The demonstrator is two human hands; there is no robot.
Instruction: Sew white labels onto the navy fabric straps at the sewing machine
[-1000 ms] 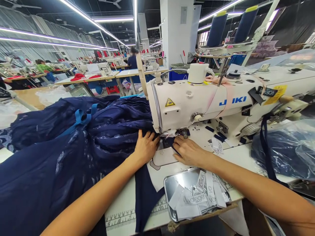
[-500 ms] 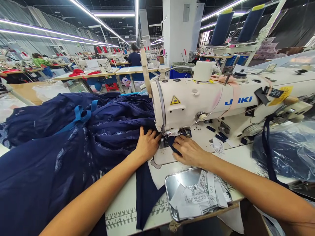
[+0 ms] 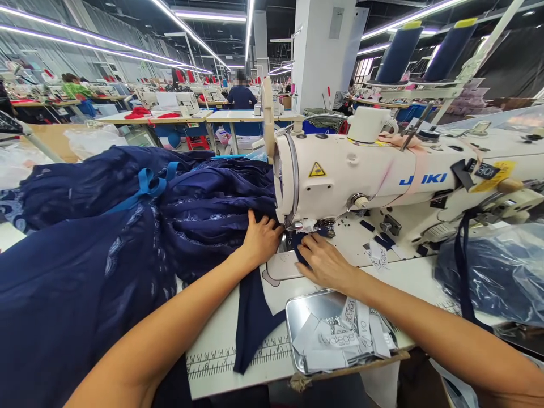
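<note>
Bkgd: white pillar [image 3: 308,68] w/ grey panel [image 3: 336,22], just R of ctr; strip lights [image 3: 212,16] overhead. Co-worker [image 3: 242,97] in dk-blue top beyond wood-edged worktables [image 3: 250,117]; another person [image 3: 75,87] in green top, far L. Red cloth [image 3: 138,113] on L-hand tbl, red stool [image 3: 196,144] lower down. Clear plastic [image 3: 91,140] by cardboard [image 3: 49,137], L side. Pink stacks [image 3: 466,93], far R.

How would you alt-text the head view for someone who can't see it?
A person's left hand and right hand rest on navy fabric at a white sewing machine. A heap of navy garments lies to the left; a shiny tray of printed labels sits in front.
</note>
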